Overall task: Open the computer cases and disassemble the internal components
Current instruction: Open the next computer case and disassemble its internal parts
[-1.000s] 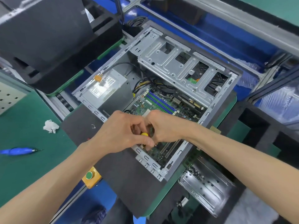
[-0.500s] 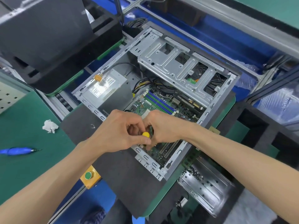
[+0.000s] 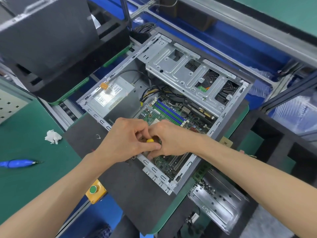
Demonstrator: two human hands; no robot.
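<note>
An open grey computer case [image 3: 228, 117] lies on its side on a dark mat [image 3: 123, 184]. Inside it are a green motherboard [image 3: 164, 114] with blue memory slots, a grey power supply [image 3: 111, 97] and a metal drive cage [image 3: 185, 73]. Over the case's near rim, my left hand [image 3: 121, 141] and my right hand [image 3: 173, 140] meet, both with fingers curled round a small yellow-handled tool [image 3: 151, 140]. Only the tool's yellow top shows; its tip and the part beneath are hidden by my fingers.
A blue-handled screwdriver [image 3: 18, 163] and a crumpled white tissue [image 3: 52, 136] lie on the green bench at left. A yellow box with a green button [image 3: 94, 190] sits at the bench edge. A metal tray with screws [image 3: 217, 205] stands at lower right, black foam trays [image 3: 51, 40] at upper left.
Both hands stay together on the yellow tool at the case's near rim; the yellow top has shifted only slightly between my fingers.
</note>
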